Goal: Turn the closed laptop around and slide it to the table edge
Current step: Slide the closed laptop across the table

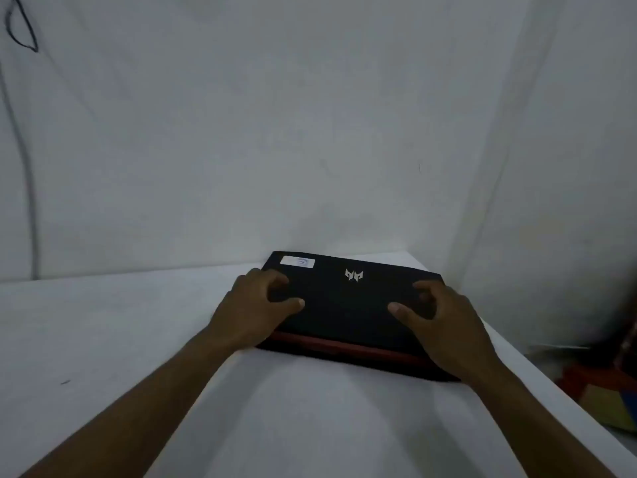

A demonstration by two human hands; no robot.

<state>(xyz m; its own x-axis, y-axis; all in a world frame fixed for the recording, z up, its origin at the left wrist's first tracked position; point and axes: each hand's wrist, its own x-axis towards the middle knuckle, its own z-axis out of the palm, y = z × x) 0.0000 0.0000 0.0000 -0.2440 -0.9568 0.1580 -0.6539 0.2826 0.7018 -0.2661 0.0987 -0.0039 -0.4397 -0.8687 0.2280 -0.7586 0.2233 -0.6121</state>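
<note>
A closed black laptop (348, 298) lies flat on the white table (138, 339), near the far right corner against the wall. Its lid bears a silver logo and a white sticker at the far left corner; a red strip runs along its near edge. My left hand (255, 305) rests on the lid's left side with fingers curled and thumb pressed flat. My right hand (444, 322) presses on the lid's right side, fingers bent, thumb pointing inward. Both hands touch the laptop from above; neither wraps around an edge.
A white wall rises directly behind the laptop, and the table's right edge (537, 384) runs diagonally just past the laptop. Beyond it, lower right, sit coloured boxes (610, 398). A dark cable (27, 188) hangs down the wall at far left.
</note>
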